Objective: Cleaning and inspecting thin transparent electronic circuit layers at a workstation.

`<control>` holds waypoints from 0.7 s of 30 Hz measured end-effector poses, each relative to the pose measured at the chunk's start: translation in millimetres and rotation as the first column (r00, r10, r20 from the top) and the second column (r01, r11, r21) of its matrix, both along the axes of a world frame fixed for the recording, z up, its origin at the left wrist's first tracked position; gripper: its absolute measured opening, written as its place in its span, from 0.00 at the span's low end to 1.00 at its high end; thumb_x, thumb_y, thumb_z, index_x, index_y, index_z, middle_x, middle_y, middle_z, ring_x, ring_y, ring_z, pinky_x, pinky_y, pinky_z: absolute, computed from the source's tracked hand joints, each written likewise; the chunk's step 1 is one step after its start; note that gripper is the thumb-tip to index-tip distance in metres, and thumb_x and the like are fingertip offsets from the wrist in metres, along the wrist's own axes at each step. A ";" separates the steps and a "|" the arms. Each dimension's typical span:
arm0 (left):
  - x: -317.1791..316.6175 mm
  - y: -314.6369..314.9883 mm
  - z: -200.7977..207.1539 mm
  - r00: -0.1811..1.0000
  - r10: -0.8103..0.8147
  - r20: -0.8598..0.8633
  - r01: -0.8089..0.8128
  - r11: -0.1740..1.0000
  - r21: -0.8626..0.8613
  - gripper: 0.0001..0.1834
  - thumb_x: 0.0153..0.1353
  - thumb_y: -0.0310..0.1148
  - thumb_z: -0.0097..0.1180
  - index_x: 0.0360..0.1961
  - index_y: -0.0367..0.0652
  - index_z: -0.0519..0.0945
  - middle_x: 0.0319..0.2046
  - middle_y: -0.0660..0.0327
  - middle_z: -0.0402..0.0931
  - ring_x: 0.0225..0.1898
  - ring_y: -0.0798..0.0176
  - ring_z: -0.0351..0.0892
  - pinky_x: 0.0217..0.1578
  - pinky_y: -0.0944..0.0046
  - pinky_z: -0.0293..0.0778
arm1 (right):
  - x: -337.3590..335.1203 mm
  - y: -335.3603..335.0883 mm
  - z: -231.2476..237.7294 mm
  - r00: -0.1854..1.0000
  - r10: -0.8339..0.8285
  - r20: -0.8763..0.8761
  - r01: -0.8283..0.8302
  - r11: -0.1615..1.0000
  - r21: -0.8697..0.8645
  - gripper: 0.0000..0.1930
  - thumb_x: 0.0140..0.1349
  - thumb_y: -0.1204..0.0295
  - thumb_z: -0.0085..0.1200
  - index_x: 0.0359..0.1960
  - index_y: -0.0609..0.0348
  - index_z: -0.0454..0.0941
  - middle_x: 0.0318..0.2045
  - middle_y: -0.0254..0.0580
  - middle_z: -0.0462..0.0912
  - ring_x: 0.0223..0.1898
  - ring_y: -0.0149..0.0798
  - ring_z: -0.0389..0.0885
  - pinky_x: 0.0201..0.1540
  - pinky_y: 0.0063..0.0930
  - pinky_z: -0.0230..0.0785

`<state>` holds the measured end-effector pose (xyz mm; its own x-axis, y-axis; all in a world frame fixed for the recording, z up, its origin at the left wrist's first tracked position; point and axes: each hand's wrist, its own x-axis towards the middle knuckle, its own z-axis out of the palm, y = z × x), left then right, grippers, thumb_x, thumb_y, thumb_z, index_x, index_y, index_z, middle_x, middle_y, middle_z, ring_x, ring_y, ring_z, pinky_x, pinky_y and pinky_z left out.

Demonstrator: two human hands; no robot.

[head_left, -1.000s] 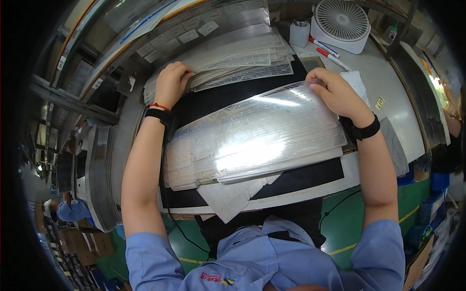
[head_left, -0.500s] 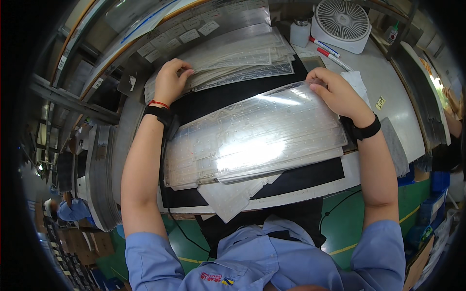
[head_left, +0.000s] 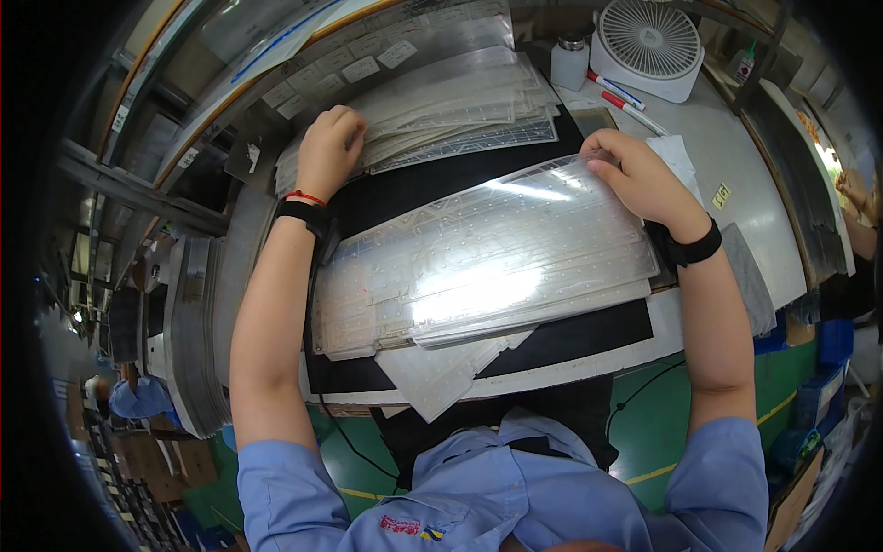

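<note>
A pile of clear plastic sheets [head_left: 515, 239], printed with fine lines and dots, lies across the black mat [head_left: 589, 333] in front of me. At its far right corner my right hand [head_left: 639, 179] pinches the top sheet between thumb and fingers. Farther back, a second stack of clear sheets [head_left: 451, 97] is fanned unevenly. My left hand [head_left: 331, 155] is by that stack's left end with its fingers curled in; whatever they hold is hidden. A loose sheet [head_left: 437, 377] pokes out from under the near pile, over the table's front edge.
A white fan [head_left: 648, 46] stands at the back right, beside a small bottle [head_left: 569, 63] and several markers [head_left: 630, 109]. Grey cloth [head_left: 743, 276] hangs at the table's right edge. Upright panels are stacked at left [head_left: 195, 340]. A cable [head_left: 354, 455] hangs below the table.
My left hand has turned and curled its fingers more, shifting slightly at the far stack's left end. My right hand keeps its pinch on the near sheet's corner.
</note>
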<state>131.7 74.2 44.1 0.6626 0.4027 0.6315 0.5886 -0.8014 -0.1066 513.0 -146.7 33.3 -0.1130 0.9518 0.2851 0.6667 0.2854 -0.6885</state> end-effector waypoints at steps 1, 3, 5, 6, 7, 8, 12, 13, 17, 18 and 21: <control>0.1 -0.4 -0.1 1.000 -0.011 -0.022 0.011 1.000 0.009 0.04 0.53 0.25 0.62 0.31 0.44 0.81 0.36 0.62 0.78 0.40 0.53 0.77 0.41 0.56 0.74 | -0.3 -0.2 0.4 1.000 -0.001 0.002 0.001 1.000 0.001 0.07 0.64 0.77 0.52 0.42 0.66 0.75 0.38 0.49 0.80 0.41 0.44 0.78 0.47 0.33 0.70; 0.7 -2.5 -1.2 0.997 -0.032 -0.065 0.034 0.999 0.027 0.05 0.52 0.24 0.62 0.31 0.45 0.82 0.37 0.63 0.78 0.41 0.54 0.77 0.42 0.56 0.74 | -0.6 -0.6 0.7 1.000 -0.002 0.004 0.002 1.000 0.005 0.07 0.64 0.77 0.52 0.42 0.66 0.75 0.38 0.49 0.80 0.41 0.45 0.78 0.47 0.33 0.70; 1.8 -4.5 -1.9 0.998 -0.015 -0.059 0.018 0.999 0.047 0.06 0.52 0.24 0.63 0.32 0.46 0.83 0.37 0.64 0.78 0.42 0.55 0.77 0.42 0.56 0.74 | -0.5 -1.0 0.9 1.000 -0.001 0.005 0.001 1.000 0.011 0.07 0.64 0.77 0.52 0.42 0.66 0.75 0.38 0.49 0.80 0.41 0.45 0.78 0.47 0.33 0.70; 2.5 -6.4 -1.7 0.998 -0.007 -0.057 0.010 0.998 0.057 0.06 0.52 0.25 0.63 0.32 0.46 0.84 0.37 0.65 0.78 0.42 0.55 0.76 0.42 0.56 0.74 | -0.7 -0.8 1.0 1.000 0.004 0.006 -0.004 1.000 0.009 0.07 0.64 0.77 0.52 0.42 0.66 0.75 0.38 0.49 0.80 0.41 0.45 0.78 0.47 0.33 0.70; 2.6 -8.6 -1.4 0.999 -0.004 -0.053 0.007 0.999 0.053 0.06 0.52 0.25 0.64 0.32 0.46 0.85 0.38 0.65 0.78 0.42 0.55 0.76 0.43 0.56 0.73 | -1.0 -0.3 1.4 1.000 0.008 0.007 -0.008 1.000 0.008 0.07 0.64 0.77 0.52 0.42 0.66 0.75 0.38 0.49 0.80 0.41 0.45 0.78 0.47 0.33 0.70; 2.2 -10.8 -0.9 0.999 -0.002 -0.049 0.004 0.999 0.048 0.06 0.52 0.26 0.64 0.33 0.46 0.85 0.38 0.65 0.78 0.43 0.56 0.76 0.43 0.56 0.73 | -1.0 0.0 1.4 1.000 0.012 0.008 -0.012 1.000 0.006 0.07 0.64 0.77 0.52 0.42 0.66 0.75 0.38 0.49 0.80 0.41 0.45 0.78 0.47 0.33 0.70; 4.0 -11.2 -2.0 0.999 0.013 -0.039 -0.010 0.997 0.073 0.06 0.52 0.28 0.66 0.33 0.47 0.86 0.38 0.66 0.78 0.43 0.57 0.76 0.44 0.57 0.72 | -0.1 -0.4 0.6 1.000 0.007 0.010 -0.007 1.000 0.010 0.07 0.64 0.77 0.52 0.42 0.66 0.75 0.38 0.49 0.80 0.40 0.45 0.78 0.47 0.33 0.70; 3.6 -10.7 -2.4 0.999 0.011 -0.046 -0.007 0.996 0.085 0.06 0.52 0.28 0.66 0.33 0.47 0.86 0.38 0.66 0.78 0.43 0.57 0.76 0.43 0.57 0.72 | -0.3 -0.3 0.4 1.000 0.009 0.012 -0.009 1.000 0.016 0.07 0.64 0.77 0.52 0.42 0.66 0.75 0.38 0.49 0.80 0.40 0.45 0.78 0.47 0.33 0.70; 3.4 -8.3 -4.8 0.998 0.005 -0.066 0.004 0.991 0.132 0.07 0.51 0.28 0.66 0.33 0.47 0.86 0.38 0.66 0.78 0.43 0.58 0.76 0.43 0.57 0.72 | 0.7 0.4 -0.6 1.000 0.013 0.023 -0.013 1.000 0.028 0.07 0.64 0.77 0.52 0.42 0.66 0.75 0.38 0.50 0.80 0.40 0.45 0.78 0.47 0.33 0.70; 3.7 -8.2 -5.0 0.998 0.003 -0.069 0.007 0.990 0.143 0.07 0.51 0.28 0.66 0.33 0.47 0.86 0.37 0.66 0.78 0.43 0.58 0.76 0.43 0.57 0.72 | 0.7 0.3 -0.4 1.000 0.012 0.024 -0.012 1.000 0.025 0.07 0.64 0.77 0.52 0.42 0.66 0.75 0.38 0.50 0.80 0.40 0.45 0.78 0.47 0.33 0.70; 4.0 -7.9 -4.7 0.997 0.001 -0.074 0.010 0.988 0.153 0.07 0.50 0.28 0.66 0.32 0.47 0.85 0.37 0.66 0.77 0.42 0.58 0.76 0.42 0.57 0.72 | 0.5 0.0 0.0 1.000 0.010 0.022 -0.011 1.000 0.019 0.07 0.64 0.77 0.52 0.42 0.66 0.75 0.38 0.50 0.80 0.40 0.45 0.78 0.47 0.33 0.70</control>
